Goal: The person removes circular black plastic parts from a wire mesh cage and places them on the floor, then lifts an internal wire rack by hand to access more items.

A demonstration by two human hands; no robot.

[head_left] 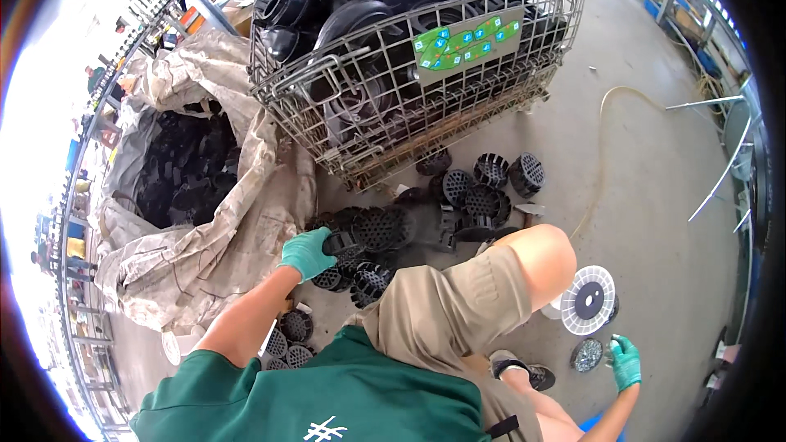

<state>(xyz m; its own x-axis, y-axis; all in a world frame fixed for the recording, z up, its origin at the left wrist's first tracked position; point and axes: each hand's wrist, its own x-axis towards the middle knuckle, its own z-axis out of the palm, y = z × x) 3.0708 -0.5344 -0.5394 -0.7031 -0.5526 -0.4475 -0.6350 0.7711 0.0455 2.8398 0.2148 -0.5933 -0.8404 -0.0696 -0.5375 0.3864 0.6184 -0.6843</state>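
A black slotted cap (342, 243) is gripped by the left hand (306, 252); a small grey disc (586, 354) is pinched beside the right hand (626, 362), well apart.

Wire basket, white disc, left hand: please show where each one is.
wire basket (368, 106), head view, front mesh wall.
white disc (588, 300), head view, its ribbed face.
left hand (307, 252), head view, back of the glove.

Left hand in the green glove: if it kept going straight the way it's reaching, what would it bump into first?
The left hand already grips one black slotted plastic part. Straight on lies the heap of black slotted parts on the floor, probably met first; beyond stands the wire cage. Depth is uncertain.
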